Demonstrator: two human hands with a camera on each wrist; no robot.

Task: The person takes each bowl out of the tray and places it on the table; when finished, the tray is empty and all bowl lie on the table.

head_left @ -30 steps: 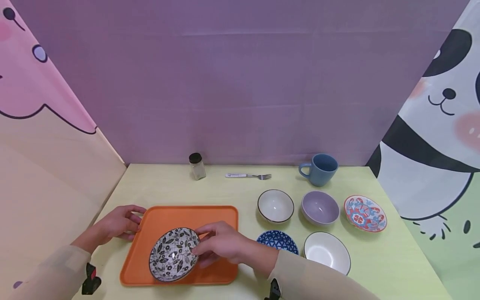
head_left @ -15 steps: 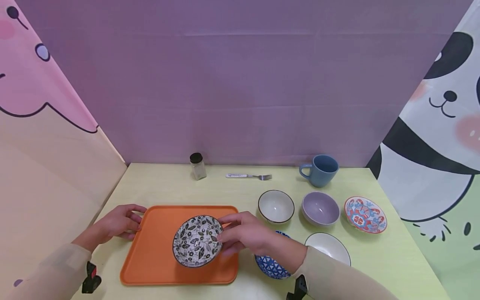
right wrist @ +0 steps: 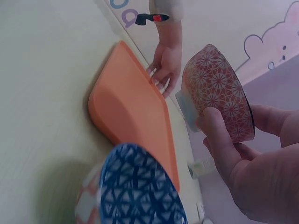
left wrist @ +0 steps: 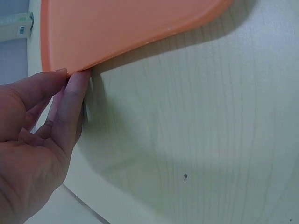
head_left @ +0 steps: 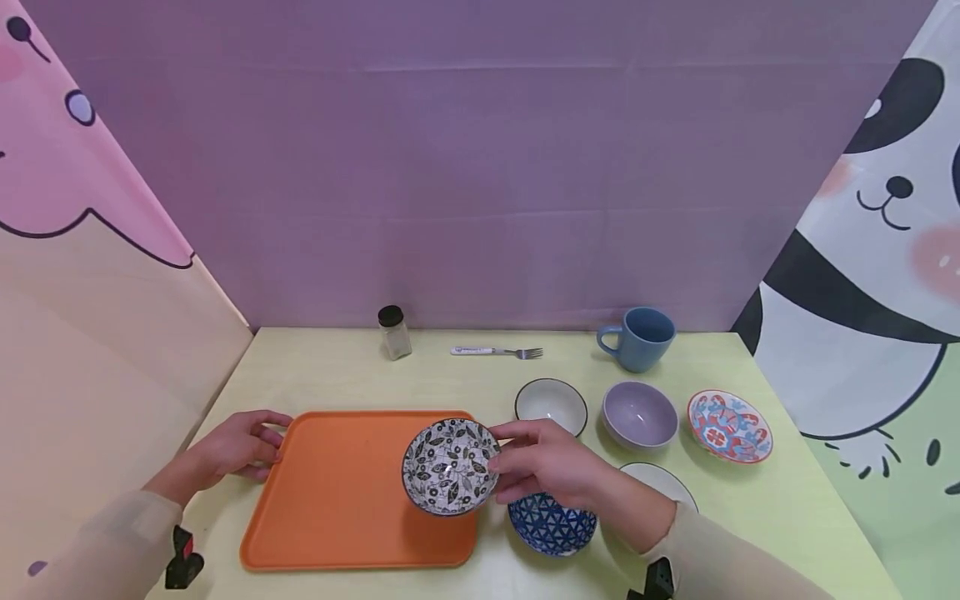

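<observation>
My right hand holds a bowl by its right side, over the right edge of the orange tray. Black-and-white leaves and flowers pattern its inside. Red with pale flowers covers its outside in the right wrist view, where my thumb lies along the wall and the other fingers are partly hidden behind it. My left hand is at the tray's far left corner. In the left wrist view, thumb and fingertips pinch the rim there. A bowl with blue triangles inside stands right of the tray, partly under my right hand.
On the table's right are a white bowl with a dark rim, a purple bowl, a red-and-blue patterned dish and another white bowl, partly behind my forearm. Along the back stand a black-lidded jar, a fork and a blue mug.
My right hand has carried the leaf-patterned bowl rightward and farther back, from over the tray's middle to its right edge. My left hand has stayed at the tray's corner.
</observation>
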